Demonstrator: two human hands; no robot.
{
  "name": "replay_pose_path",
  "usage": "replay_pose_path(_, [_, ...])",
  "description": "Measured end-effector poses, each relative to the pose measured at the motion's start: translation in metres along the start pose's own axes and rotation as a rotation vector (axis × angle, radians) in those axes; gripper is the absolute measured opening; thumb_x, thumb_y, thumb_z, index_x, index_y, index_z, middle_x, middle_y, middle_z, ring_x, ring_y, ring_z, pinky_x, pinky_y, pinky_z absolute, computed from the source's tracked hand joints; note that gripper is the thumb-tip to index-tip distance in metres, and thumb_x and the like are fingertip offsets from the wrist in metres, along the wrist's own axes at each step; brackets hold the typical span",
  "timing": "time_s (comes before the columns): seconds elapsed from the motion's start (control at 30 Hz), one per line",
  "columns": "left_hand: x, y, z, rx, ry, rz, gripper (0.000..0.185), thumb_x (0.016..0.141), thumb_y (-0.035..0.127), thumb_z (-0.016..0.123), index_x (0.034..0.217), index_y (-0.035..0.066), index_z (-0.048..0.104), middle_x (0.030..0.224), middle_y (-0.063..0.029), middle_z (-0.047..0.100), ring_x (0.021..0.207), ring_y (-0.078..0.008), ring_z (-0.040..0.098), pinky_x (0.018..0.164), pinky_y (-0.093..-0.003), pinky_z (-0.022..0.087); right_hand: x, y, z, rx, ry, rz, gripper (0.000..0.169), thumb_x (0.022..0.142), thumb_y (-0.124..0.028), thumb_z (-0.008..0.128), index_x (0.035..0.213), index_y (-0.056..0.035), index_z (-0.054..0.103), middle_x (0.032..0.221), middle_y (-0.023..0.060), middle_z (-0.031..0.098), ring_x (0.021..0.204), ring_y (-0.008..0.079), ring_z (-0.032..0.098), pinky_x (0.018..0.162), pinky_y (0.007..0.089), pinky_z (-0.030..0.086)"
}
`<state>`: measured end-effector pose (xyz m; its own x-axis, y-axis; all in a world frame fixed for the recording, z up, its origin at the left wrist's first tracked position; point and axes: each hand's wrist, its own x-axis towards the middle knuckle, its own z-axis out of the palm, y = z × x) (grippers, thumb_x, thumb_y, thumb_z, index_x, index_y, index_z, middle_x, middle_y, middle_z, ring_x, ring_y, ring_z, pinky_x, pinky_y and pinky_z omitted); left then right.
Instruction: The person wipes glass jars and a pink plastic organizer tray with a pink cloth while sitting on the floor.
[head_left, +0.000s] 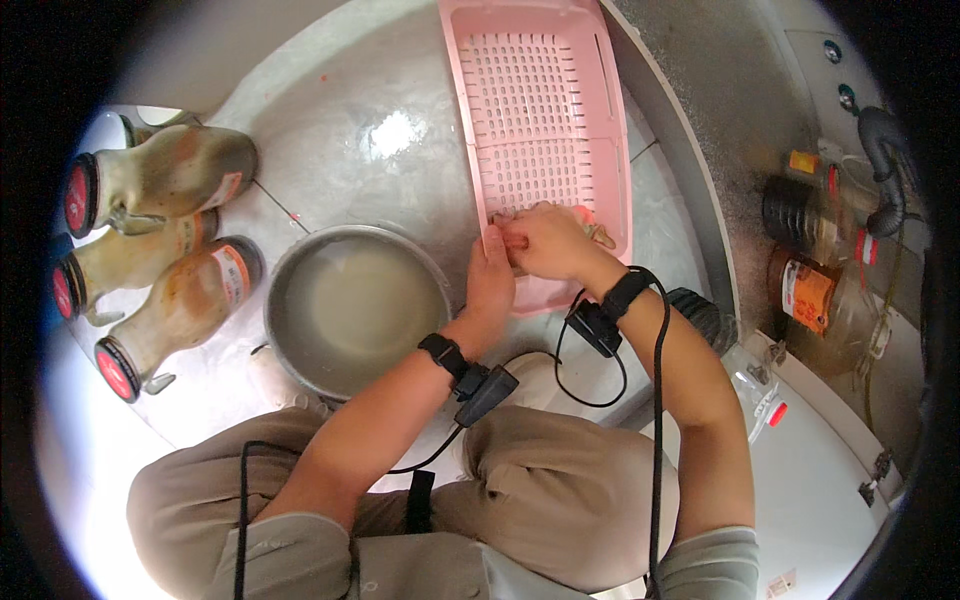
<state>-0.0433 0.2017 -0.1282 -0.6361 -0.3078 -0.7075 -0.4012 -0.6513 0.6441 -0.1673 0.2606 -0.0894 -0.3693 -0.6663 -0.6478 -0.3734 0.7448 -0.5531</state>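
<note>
Both hands meet over the near end of a long pink plastic basket (525, 139) with a slotted bottom. My left hand (492, 279) is at its left rim, thumb up, fingertips against my right hand. Fingers curled, my right hand (553, 241) reaches in over the rim from the right. Whatever lies between the fingers is hidden. Small tan and pinkish pieces (602, 234) show in the basket just beyond my right hand; their kind is unclear. Left of my left hand, a round metal basin (358, 311) holds cloudy liquid.
Several large glass jars (174, 300) with dark and red lids stand at the left. A low ledge (679, 157) curves along the right, with plastic bottles (821, 300) and a grey drain hose (883, 172) beyond it. Black cables (658, 420) hang from both wrists.
</note>
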Motion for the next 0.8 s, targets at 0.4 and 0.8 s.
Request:
replay_pose_path(0.4, [-0.006, 0.009, 0.008, 0.11, 0.131, -0.105, 0.055, 0.101, 0.048, 0.034, 0.123, 0.0, 0.051, 0.114, -0.014, 0.059, 0.103, -0.0204, 0.055, 0.092, -0.0341, 0.043, -0.023, 0.019, 0.002, -0.82, 0.335, 0.068, 0.025, 0.072, -0.027, 0.067, 0.089, -0.0096, 0.071, 0.1, 0.006, 0.065, 0.099, 0.0285, 0.056, 0.08, 0.0507, 0.044])
replay_pose_path(0.8, [0.008, 0.002, 0.0, -0.033, -0.085, -0.171, 0.05, 0.102, 0.047, 0.028, 0.121, 0.007, 0.051, 0.117, -0.0064, 0.057, 0.106, -0.0167, 0.054, 0.094, -0.0351, 0.044, -0.005, -0.002, -0.001, -0.089, -0.016, -0.005, 0.016, 0.077, -0.017, 0.055, 0.083, -0.0054, 0.065, 0.076, 0.0147, 0.066, 0.069, 0.0348, 0.062, 0.065, 0.0434, 0.048])
